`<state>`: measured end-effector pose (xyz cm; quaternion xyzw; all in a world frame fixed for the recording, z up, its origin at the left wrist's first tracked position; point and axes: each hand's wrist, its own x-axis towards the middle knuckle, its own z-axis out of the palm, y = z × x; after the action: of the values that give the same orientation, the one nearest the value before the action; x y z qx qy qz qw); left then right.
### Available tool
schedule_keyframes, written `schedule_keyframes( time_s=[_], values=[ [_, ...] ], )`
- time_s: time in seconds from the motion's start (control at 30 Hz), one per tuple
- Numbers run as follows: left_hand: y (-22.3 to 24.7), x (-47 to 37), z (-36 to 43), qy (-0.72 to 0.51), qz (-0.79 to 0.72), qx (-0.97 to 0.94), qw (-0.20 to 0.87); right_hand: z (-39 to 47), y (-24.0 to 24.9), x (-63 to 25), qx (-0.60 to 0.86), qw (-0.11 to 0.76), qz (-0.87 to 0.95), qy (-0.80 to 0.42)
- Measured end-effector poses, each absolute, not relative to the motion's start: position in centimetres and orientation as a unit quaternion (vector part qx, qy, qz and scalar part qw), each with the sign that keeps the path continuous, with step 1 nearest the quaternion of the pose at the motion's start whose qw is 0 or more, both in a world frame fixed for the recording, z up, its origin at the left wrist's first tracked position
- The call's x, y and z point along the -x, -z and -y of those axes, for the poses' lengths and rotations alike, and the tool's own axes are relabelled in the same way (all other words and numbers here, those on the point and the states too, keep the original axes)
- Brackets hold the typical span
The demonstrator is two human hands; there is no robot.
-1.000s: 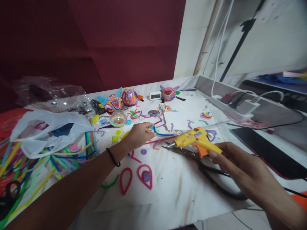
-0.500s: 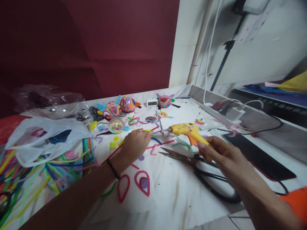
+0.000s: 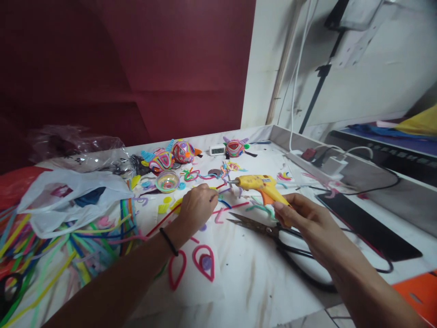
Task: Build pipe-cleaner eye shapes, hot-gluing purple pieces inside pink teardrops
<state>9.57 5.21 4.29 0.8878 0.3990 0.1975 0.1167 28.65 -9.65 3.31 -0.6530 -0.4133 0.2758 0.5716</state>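
The yellow plastic glue gun with an orange trigger (image 3: pixel 257 183) is held above the table, its nozzle just beside the left fingertips. Far left of the gun, a heap of multicoloured fuzzy pipe cleaners (image 3: pixel 29 237) lies loose, uncut as far as I can tell. Beyond the gun to its left, two balls wrapped in coloured fuzzy strips (image 3: pixel 161 160) look largely finished, with attached parts; the clear round bowl with coloured rings (image 3: pixel 168 182) seems only partly covered. Nearer than the gun, two pink fuzzy teardrop outlines (image 3: pixel 213 266) are shaped but lie unattached on paper. The left hand (image 3: pixel 198 202) has its fingers drawn together; what they pinch, I cannot tell. Behind the gun, a horned, striped ball (image 3: pixel 235 147) appears complete. Large black-handled scissors (image 3: pixel 271 230) lie below the gun. The right hand (image 3: pixel 307 216), apart from the left, grips the gun's handle.
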Motion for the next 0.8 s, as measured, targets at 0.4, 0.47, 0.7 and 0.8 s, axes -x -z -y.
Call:
schedule_keyframes(
  time_s=[0.4, 0.47, 0.7, 0.8],
  values=[
    [-3.7, -12.0, -1.8, -0.280, -0.329, -0.712, 0.553, 9.3, -3.0, -27.7, 0.642, 0.581, 0.401, -0.300],
    [-4.1, -12.2, -1.1, -0.286, -0.320, -0.678, 0.597, 9.2, -3.1, -27.5, 0.639, 0.584, 0.399, -0.302],
    [-4.0, -12.3, -0.5, -0.327, -0.294, -0.550, 0.710, 9.4, -3.3, -27.2, 0.635, 0.586, 0.397, -0.309],
    [-3.8, -12.4, -0.7, -0.335, -0.305, -0.547, 0.704, 9.4, -3.3, -27.1, 0.637, 0.583, 0.401, -0.308]
  ],
)
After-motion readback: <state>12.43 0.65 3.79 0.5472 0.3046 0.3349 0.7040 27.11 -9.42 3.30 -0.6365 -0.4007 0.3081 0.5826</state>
